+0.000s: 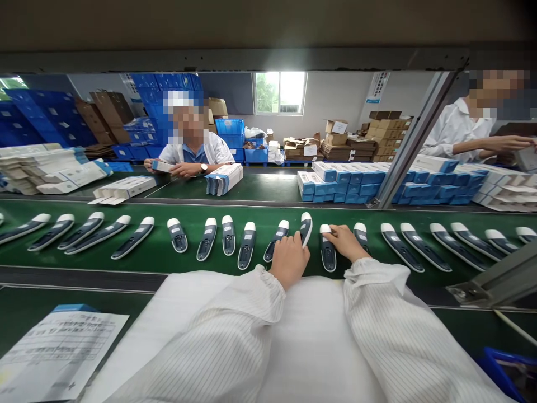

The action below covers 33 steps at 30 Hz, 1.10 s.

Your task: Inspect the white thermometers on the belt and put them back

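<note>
The left hand [289,258] has its fingers curled around the lower part of a slim, dark blue-grey plastic device with a rounded white end [306,226]. This device tilts up at 1 o'clock from the hand, showing a pale label and a white side edge.

The right hand [347,244] touches the white end of a second elongated, dark blue-grey device [328,254], at 9 o'clock from it; whether those fingers grip, I cannot tell. The second device lies on the long green surface [157,254], its white end towards 12 o'clock, with a pale label below that end and a dark recess lower down, all rimmed in white.

Similar dark blue-grey, white-ended devices [246,246] lie in a row towards 9 and 3 o'clock. Stacked blue-and-white cardboard boxes [344,184] stand at 1 o'clock, beyond the row.
</note>
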Tool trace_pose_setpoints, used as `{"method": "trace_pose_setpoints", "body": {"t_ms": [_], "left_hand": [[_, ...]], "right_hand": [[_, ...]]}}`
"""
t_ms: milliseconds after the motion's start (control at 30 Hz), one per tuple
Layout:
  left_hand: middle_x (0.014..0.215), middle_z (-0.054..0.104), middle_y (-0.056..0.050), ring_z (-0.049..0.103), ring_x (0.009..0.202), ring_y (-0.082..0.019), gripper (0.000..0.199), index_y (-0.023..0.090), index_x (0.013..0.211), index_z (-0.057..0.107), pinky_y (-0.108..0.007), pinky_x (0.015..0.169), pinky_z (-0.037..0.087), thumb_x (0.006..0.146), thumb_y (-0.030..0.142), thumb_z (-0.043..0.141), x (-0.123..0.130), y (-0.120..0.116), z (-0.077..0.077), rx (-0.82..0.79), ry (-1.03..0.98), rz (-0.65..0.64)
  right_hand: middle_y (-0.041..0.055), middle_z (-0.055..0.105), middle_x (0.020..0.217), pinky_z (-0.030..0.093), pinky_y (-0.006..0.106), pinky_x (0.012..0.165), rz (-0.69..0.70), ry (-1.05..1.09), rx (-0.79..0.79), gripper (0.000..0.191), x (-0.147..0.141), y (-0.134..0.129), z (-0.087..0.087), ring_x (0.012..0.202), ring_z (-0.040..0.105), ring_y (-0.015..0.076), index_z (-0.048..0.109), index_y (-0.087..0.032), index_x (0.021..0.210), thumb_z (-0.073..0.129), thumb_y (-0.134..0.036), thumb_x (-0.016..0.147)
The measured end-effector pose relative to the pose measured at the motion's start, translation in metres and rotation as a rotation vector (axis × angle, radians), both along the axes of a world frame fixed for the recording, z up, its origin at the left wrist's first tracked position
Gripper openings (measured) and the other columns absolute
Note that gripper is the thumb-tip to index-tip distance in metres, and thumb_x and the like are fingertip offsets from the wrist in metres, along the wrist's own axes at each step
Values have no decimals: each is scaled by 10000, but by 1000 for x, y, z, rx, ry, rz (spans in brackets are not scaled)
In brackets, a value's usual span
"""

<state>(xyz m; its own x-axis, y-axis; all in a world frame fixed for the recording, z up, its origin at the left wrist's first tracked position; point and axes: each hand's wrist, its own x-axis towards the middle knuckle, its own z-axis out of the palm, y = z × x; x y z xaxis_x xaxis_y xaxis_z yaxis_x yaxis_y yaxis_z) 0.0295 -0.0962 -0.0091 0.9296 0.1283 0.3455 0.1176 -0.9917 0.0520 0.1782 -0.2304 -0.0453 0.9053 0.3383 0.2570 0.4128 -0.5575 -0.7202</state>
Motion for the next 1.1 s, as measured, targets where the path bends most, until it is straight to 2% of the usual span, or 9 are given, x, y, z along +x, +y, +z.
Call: {"method": "trace_pose_setpoints", "body": {"t_ms": [133, 267, 367, 433, 567, 700, 833, 933, 1100], "left_hand": [[1064, 604, -154, 535, 996, -289, 450, 69, 1320, 384, -404, 819, 395, 918, 271, 371, -1, -3, -2, 63, -85, -31], [1199, 537, -167, 485, 1076, -298, 606, 93, 1366, 323, -413, 861, 382, 860, 363, 518, -6, -1, -2, 105, -100, -97], [1227, 522, -199, 469, 1105, -340, 807, 75, 1333, 360, -452, 881, 377, 707, 463, 689, -12, 8, 0, 118, 0, -6], [1125, 586, -197, 514, 1046, -337, 662, 71, 1252, 447, -452, 863, 387, 738, 424, 670, -15, 14, 2, 137, 111, 71], [949, 646, -152, 582, 936, -282, 246, 85, 1039, 559, -390, 802, 417, 889, 253, 462, -15, 17, 3, 133, 204, 60], [965, 633, -141, 576, 952, -278, 279, 85, 1077, 549, -377, 783, 428, 923, 241, 376, -12, 14, 3, 77, 122, 49], [987, 613, -138, 561, 951, -277, 388, 63, 1262, 444, -380, 771, 431, 933, 253, 362, -13, 10, 2, 90, 19, 21], [1002, 597, -136, 547, 946, -269, 439, 62, 1333, 368, -377, 765, 424, 945, 266, 337, -16, 7, 1, 133, -59, -36], [1144, 556, -135, 499, 1037, -276, 602, 111, 1345, 342, -402, 853, 389, 842, 354, 566, -23, 10, 4, 164, -79, -111]], "right_hand": [[155, 564, 1129, 379, 418, 919, -85, -49, 87, 402, -17, 6, 18, 1095, 496, 294, 579, -153, 1085, 514, -436, 807], [20, 585, 794, 406, 285, 589, 239, 287, 423, 401, -36, 17, 34, 679, 534, 161, 551, -198, 914, 538, -567, 756], [-27, 544, 735, 336, 232, 508, 392, 331, 582, 402, -40, 20, 35, 588, 447, 105, 511, -203, 913, 629, -525, 703], [-37, 546, 740, 332, 229, 502, 409, 287, 597, 380, -39, 19, 32, 563, 417, 94, 491, -214, 940, 609, -510, 732], [-18, 587, 784, 397, 257, 553, 308, 190, 351, 295, -31, 19, 20, 613, 501, 128, 454, -235, 1005, 504, -459, 821], [67, 625, 863, 440, 325, 749, 91, 48, -51, 185, -23, 21, 8, 826, 577, 204, 539, -187, 935, 493, -336, 836], [184, 576, 1070, 379, 384, 902, -49, -30, -92, 244, -25, 20, 13, 1102, 486, 300, 595, -127, 957, 545, -293, 785], [137, 587, 1042, 406, 374, 831, -17, 46, 107, 348, -36, 23, 26, 989, 542, 265, 584, -165, 995, 470, -450, 831], [-28, 524, 739, 359, 241, 550, 354, 410, 640, 390, -50, 27, 39, 638, 486, 118, 531, -215, 884, 636, -535, 687]]}}
